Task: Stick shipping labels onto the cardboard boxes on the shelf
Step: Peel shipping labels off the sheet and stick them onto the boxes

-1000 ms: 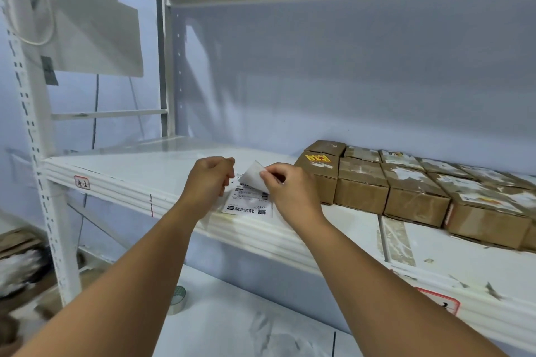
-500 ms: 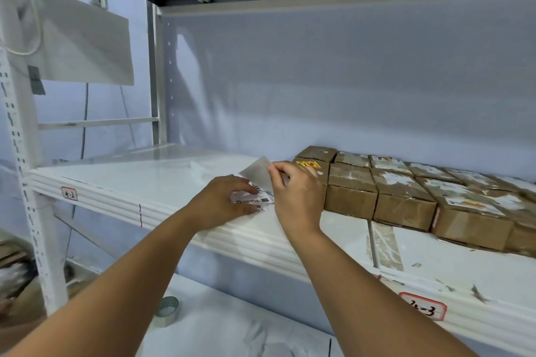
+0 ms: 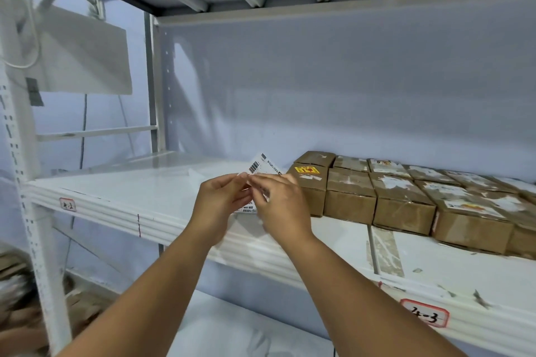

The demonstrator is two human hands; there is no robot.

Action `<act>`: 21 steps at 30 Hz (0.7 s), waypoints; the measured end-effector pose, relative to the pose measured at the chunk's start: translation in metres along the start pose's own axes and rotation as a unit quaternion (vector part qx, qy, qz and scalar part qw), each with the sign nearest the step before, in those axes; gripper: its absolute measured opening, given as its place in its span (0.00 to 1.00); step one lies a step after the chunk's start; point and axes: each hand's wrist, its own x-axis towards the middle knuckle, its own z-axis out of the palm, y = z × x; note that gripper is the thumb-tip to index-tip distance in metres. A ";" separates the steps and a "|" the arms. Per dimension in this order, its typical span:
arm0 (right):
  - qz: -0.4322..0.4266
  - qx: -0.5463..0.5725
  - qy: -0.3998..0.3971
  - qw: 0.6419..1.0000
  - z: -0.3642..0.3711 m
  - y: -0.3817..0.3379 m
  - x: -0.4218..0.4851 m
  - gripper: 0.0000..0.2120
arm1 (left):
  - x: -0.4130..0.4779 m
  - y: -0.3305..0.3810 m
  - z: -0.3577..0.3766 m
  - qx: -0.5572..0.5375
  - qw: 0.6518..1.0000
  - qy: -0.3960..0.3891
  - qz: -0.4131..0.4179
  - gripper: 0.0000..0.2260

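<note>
Both hands meet in front of the shelf [image 3: 121, 182], above its front edge and a little left of the middle. The left hand [image 3: 223, 203] and the right hand [image 3: 282, 206] each pinch the label [image 3: 262, 166] between thumb and fingertips, and their tips almost touch at its lower edge. The label stands up and tilted above the knuckles, clear of the shelf, with its barcode side facing the camera. A further bit of printed paper [image 3: 247, 209] shows low down between the two palms; whether it is part of the same sheet or lies on the shelf cannot be told. The boxes [image 3: 403, 203] sit in close rows on the right half of the shelf, from near the back wall toward the right edge, touching one another, most with white scraps on their lids. The nearest box [image 3: 311, 182] at the left end of the rows carries a yellow sticker [image 3: 307, 169] on top and stands just beside the right hand, behind its knuckles. A strip of tape [image 3: 387, 252] lies across the shelf in front of the boxes. On the front edge are two red-framed tags, one [image 3: 67, 204] near the left corner, the other [image 3: 425, 316] toward the right.
</note>
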 end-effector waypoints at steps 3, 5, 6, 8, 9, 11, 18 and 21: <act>0.016 -0.003 -0.049 0.999 -0.001 0.000 0.001 0.15 | 0.002 0.000 -0.007 -0.025 0.999 -0.013 -0.018 0.09; 0.028 -0.003 -0.046 0.999 -0.003 0.000 0.001 0.16 | 0.002 -0.001 -0.008 -0.022 0.999 -0.023 -0.020 0.09; 0.033 0.001 -0.043 0.999 -0.003 0.000 0.001 0.16 | 0.003 -0.002 -0.008 -0.019 0.999 -0.023 -0.021 0.09; 0.037 0.009 -0.045 0.998 -0.004 -0.001 0.001 0.16 | 0.005 -0.003 -0.009 -0.021 0.999 -0.024 -0.023 0.11; 0.037 0.013 -0.048 0.998 -0.003 -0.001 0.001 0.16 | 0.004 -0.002 -0.009 -0.023 0.999 -0.027 -0.023 0.11; 0.041 0.021 -0.051 0.998 -0.004 0.000 0.000 0.16 | 0.003 -0.002 -0.010 -0.021 0.999 -0.039 -0.020 0.11; 0.062 0.053 -0.060 0.995 -0.003 0.002 0.002 0.16 | 0.000 0.000 -0.009 -0.010 0.998 -0.068 -0.011 0.10; 0.070 0.065 -0.066 0.993 -0.004 0.001 0.002 0.16 | -0.002 0.002 -0.009 -0.005 0.997 -0.077 -0.012 0.11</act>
